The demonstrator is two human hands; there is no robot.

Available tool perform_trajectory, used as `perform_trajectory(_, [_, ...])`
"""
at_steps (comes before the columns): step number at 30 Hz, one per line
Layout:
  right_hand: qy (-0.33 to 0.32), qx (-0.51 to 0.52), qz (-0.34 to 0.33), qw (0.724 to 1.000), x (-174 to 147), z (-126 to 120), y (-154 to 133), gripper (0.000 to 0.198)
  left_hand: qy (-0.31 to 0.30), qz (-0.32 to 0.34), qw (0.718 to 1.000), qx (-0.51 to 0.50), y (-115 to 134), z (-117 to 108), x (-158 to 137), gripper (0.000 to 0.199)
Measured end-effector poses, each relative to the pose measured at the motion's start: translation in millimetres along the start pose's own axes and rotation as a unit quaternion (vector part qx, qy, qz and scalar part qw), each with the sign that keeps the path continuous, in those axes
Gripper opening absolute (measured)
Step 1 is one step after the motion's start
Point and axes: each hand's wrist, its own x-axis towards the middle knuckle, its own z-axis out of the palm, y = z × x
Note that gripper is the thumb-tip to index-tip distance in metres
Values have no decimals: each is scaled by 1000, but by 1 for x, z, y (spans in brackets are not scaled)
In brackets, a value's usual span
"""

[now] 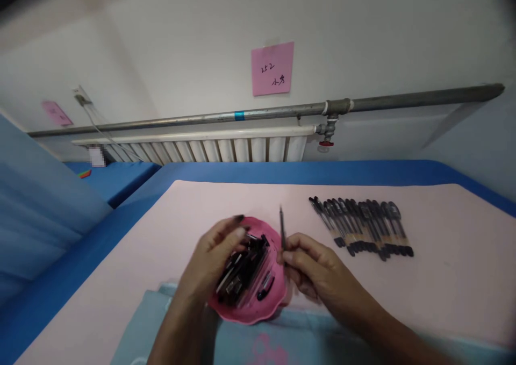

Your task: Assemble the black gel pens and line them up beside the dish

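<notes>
My left hand (215,255) is over the left side of a pink scalloped bowl (245,317), its fingers curled, with small dark pieces at the fingertips too blurred to name. Inside the bowl lies a heap of black and clear pen parts (242,273), with a single black pen cap (266,285) apart near the right side. Just beyond the bowl's right rim, my right hand (312,265) pinches a slim pen (282,228) that stands nearly upright, its pointed tip up. The fingers cover its lower part.
Several capped pens (363,225) lie side by side on the pink table cover (435,290) to the right. A light blue cloth (237,341) spreads along the near edge. Behind the table are a white radiator (242,149) and a metal pipe (193,120); a blue curtain (40,209) hangs at left.
</notes>
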Motion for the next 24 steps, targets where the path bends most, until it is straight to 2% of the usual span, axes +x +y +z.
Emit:
perform_trajectory(2, [46, 8, -6, 999, 3, -5, -3, 18, 111, 23, 990, 86, 3, -20, 5, 37])
perform_trajectory(3, [65, 11, -9, 998, 5, -8, -3, 17, 147, 24, 980, 136, 3, -28, 7, 35])
perform_trajectory(5, [91, 19, -8, 996, 9, -15, -3, 16, 171, 18, 960, 222, -1, -38, 10, 29])
perform_trajectory(8, [106, 34, -10, 994, 14, -21, -1, 15, 154, 18, 938, 309, -6, -41, 11, 22])
perform_trajectory(11, [114, 35, -17, 993, 16, -22, 1, 17, 134, 24, 927, 351, -9, -36, 11, 17])
perform_trajectory(15, [123, 26, -26, 992, 16, -22, 2, 18, 116, 30, 921, 370, -11, -27, 10, 15])
perform_trajectory(20, [133, 2, -35, 990, 19, -25, 5, 17, 60, 28, 923, 378, -14, -15, 8, 10])
perform_trajectory(24, [129, -19, -35, 991, 21, -25, 7, 15, 33, 32, 915, 401, -15, -8, 7, 11])
